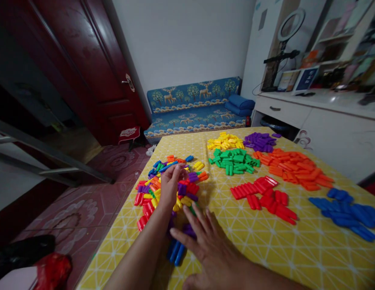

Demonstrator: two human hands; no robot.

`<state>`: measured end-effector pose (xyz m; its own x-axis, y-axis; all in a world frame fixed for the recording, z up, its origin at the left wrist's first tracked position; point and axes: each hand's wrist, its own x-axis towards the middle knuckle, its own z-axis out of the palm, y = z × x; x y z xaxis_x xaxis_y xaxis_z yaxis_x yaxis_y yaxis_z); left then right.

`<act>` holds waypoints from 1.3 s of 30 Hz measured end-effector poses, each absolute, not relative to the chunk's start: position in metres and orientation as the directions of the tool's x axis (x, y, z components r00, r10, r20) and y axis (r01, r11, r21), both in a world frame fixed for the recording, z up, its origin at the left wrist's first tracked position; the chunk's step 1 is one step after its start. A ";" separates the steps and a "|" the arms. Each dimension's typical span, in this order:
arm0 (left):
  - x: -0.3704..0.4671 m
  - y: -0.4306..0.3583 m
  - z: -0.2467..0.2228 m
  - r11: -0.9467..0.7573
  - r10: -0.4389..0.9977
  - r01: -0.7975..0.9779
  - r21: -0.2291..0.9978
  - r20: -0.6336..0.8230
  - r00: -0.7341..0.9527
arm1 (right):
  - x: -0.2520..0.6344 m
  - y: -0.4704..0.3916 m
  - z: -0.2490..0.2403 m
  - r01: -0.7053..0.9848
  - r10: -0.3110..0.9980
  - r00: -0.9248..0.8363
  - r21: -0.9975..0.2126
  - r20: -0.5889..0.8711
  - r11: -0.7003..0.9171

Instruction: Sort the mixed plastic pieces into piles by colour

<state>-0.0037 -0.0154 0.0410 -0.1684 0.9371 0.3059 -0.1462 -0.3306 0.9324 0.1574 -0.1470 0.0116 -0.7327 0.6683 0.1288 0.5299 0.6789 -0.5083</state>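
Observation:
My left hand (pixel 170 183) reaches over a pile of mixed-colour plastic pieces (pixel 148 209) on the left of the table. Its fingers are curled together, with a blue tube-like piece (pixel 168 166) at them that seems to be pinched; the grip is partly hidden. Nearer to me, my right hand (pixel 210 241) is open with fingers spread, low over the tablecloth. Beside its thumb lie several blue pieces (pixel 176 252), and a purple piece (pixel 189 230) shows just past it.
Single-colour heaps lie across the table (pixel 223 266): yellow (pixel 225 141), purple (pixel 260 141), green (pixel 234 161), orange (pixel 296 167), red (pixel 266 197) and blue (pixel 347 211). Behind stand a blue patterned sofa (pixel 190 104) and a white cabinet (pixel 335 137); a ladder (pixel 51 157) is left.

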 end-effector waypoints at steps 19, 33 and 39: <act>0.001 -0.003 0.023 -0.491 0.852 0.710 0.504 0.448 0.271 | 0.154 -0.038 -0.015 0.647 0.787 -0.014 -0.595 0.617 0.478; 0.016 -0.007 0.029 -0.334 0.913 0.936 0.108 0.286 0.292 | 0.154 -0.031 -0.024 0.686 0.848 -0.023 -0.609 0.529 0.399; 0.017 -0.006 0.027 -0.367 0.904 0.925 0.101 0.275 0.328 | 0.154 -0.035 -0.016 0.675 0.896 -0.014 -0.657 0.444 0.336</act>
<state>0.0167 -0.0065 0.0274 0.3284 0.9037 0.2749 0.9248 -0.3669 0.1012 0.1543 -0.0348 -0.0157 -0.0143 0.8961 0.4436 0.6754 0.3358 -0.6565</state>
